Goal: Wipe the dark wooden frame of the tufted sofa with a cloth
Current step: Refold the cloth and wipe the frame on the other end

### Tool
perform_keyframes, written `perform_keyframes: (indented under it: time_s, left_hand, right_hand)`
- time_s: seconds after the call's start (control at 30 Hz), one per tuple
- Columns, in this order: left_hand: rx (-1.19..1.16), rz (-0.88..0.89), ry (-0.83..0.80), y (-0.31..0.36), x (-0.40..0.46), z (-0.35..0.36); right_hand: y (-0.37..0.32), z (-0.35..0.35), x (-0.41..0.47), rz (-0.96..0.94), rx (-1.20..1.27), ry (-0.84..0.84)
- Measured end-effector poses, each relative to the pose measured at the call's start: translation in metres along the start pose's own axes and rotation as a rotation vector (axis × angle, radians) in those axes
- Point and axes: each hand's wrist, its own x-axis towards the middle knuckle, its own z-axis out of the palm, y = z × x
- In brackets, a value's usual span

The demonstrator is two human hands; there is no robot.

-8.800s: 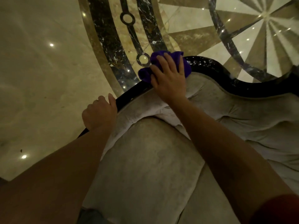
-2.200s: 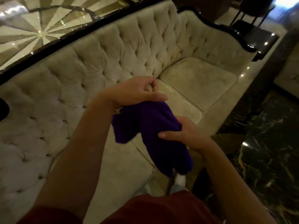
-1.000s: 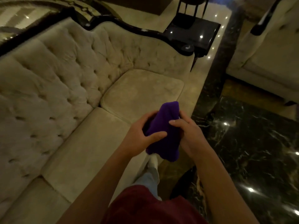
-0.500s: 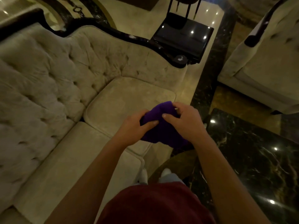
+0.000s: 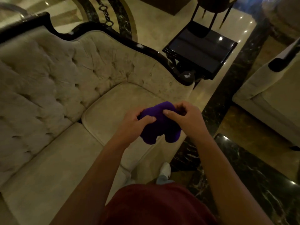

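A purple cloth (image 5: 158, 127) is bunched between both hands, in the air above the front of the sofa's right seat cushion. My left hand (image 5: 133, 125) grips its left side and my right hand (image 5: 186, 119) pinches its top right. The beige tufted sofa (image 5: 65, 88) fills the left half of the view. Its dark wooden frame (image 5: 146, 49) curves along the top of the backrest and ends in a scroll at the right arm (image 5: 186, 77), well beyond my hands.
A glossy black side table (image 5: 201, 51) stands just past the sofa's right arm, with thin black legs of a chair or stand (image 5: 209, 15) behind it. A second beige sofa (image 5: 267, 98) sits at the right. Polished dark and tan marble floor (image 5: 243, 159) lies between. My white shoe (image 5: 165, 169) shows below.
Earlier my right hand wiped the frame at the sofa's back edge. Since then both hands have taken the cloth in front of me and gathered it into a tighter bunch; the view has shifted towards the right arm.
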Motion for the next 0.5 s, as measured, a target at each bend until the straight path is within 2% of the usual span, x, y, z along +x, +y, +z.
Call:
perform_keyframes:
  time_s: [0.1, 0.17, 0.27, 0.33, 0.43, 0.47, 0.5]
  left_hand:
    - [-0.083, -0.006, -0.015, 0.015, 0.020, 0.029]
    - [-0.236, -0.022, -0.061, 0.020, 0.034, 0.043]
    - [-0.590, -0.103, -0.135, 0.025, 0.055, 0.055]
    - [-0.676, -0.167, -0.180, 0.025, 0.070, 0.061]
    - [-0.463, -0.225, -0.210, 0.025, 0.093, 0.066]
    - [-0.346, -0.228, -0.198, 0.023, 0.102, 0.067]
    - [-0.230, -0.223, -0.169, 0.021, 0.113, 0.068]
  right_hand:
    - [0.020, -0.040, 0.018, 0.028, 0.136, 0.007]
    - [0.031, -0.058, 0.026, 0.096, 0.264, -0.051]
    - [0.044, -0.070, 0.039, 0.349, 0.714, -0.167]
    - [0.050, -0.072, 0.040, 0.481, 0.954, -0.243]
    - [0.059, -0.067, 0.036, 0.613, 1.248, -0.171]
    - [0.063, -0.065, 0.037, 0.617, 1.245, -0.117]
    - [0.069, -0.061, 0.042, 0.617, 1.209, -0.136]
